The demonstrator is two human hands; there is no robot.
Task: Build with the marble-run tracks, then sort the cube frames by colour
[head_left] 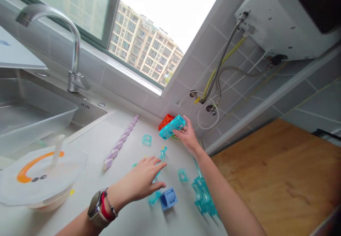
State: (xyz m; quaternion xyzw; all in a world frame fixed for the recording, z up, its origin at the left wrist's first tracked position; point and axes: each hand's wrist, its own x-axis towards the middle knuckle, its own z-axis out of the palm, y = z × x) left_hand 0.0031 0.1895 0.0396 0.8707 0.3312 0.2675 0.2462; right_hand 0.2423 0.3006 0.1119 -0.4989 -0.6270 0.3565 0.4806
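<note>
My right hand (187,135) reaches to the back corner of the white counter (93,147) and grips a long cyan block (172,126). Behind that block lies an orange block (165,120). My left hand (145,178), with a watch and red band on the wrist, hovers open and palm down over small clear teal pieces (162,153). A blue cube (168,198) sits just below its fingers. A curved clear teal track piece (204,197) lies beside my right forearm. A purple and white segmented strip (121,141) runs diagonally across the counter.
A steel sink (23,111) with a tall tap (71,48) is on the left. A clear lidded bowl with an orange mark (39,175) stands at the near left. Hoses hang from a white heater (282,19) on the tiled wall. A wooden board (282,172) lies right.
</note>
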